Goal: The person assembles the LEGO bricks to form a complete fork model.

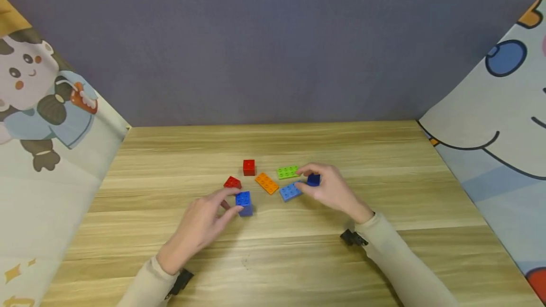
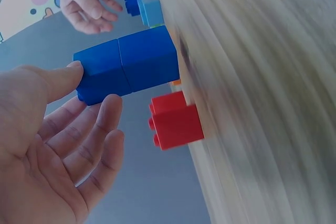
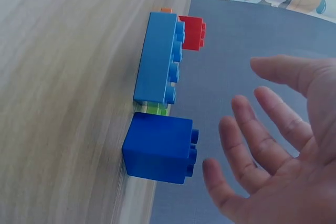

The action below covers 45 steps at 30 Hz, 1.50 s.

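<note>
My left hand (image 1: 200, 221) pinches the top of a stack of two blue toy bricks (image 2: 126, 66) between thumb and fingers. The stack stands upright at the tabletop, its seam showing in the left wrist view. Over the right side of the group, my right hand (image 1: 334, 191) hovers with fingers spread and loosely bent, holding nothing. Close below it are a dark blue brick (image 3: 157, 148) and a flat light blue brick (image 3: 155, 59). In the right wrist view a gap shows between the fingertips and the dark blue brick's studs.
A flat lime green brick (image 1: 287, 172) lies behind the light blue one. An orange flat brick (image 1: 267, 184) sits mid-group. Two red bricks, one at the back (image 1: 249, 167) and one (image 1: 232, 182) by my left fingertips, stand on the wooden table (image 1: 273, 264). A grey panel (image 1: 273, 51) rises behind.
</note>
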Each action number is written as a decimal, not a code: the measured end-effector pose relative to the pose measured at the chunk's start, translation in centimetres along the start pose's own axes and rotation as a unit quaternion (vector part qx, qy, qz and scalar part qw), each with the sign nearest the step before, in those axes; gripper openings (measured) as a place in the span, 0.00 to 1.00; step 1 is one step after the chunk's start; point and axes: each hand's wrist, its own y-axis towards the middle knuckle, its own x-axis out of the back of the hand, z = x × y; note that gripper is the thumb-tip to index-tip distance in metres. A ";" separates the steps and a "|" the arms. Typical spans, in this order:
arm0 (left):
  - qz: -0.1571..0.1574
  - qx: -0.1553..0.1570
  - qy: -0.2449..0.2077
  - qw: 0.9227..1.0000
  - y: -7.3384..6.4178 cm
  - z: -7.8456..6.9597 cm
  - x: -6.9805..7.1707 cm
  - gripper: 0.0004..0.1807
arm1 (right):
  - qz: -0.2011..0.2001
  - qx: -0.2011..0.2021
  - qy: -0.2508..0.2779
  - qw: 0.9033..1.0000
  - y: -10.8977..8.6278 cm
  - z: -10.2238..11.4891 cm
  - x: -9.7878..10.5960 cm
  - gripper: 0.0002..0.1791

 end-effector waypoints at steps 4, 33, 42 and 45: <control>-0.002 0.006 0.003 1.000 -0.1 0.4 0.5 0.22 | -0.009 -0.006 -0.011 1.000 0.4 -0.4 0.1 0.18; -0.040 0.056 0.042 0.997 -1.6 4.6 4.3 0.19 | 0.006 -0.086 -0.038 0.996 3.1 -2.3 -1.1 0.21; -0.046 0.063 0.042 0.996 -1.9 5.3 4.5 0.18 | 0.011 -0.093 -0.054 0.994 3.7 -2.9 -1.6 0.22; -0.047 0.064 0.041 0.996 -1.9 5.5 4.4 0.18 | 0.015 -0.100 -0.058 0.993 3.9 -2.9 -1.7 0.22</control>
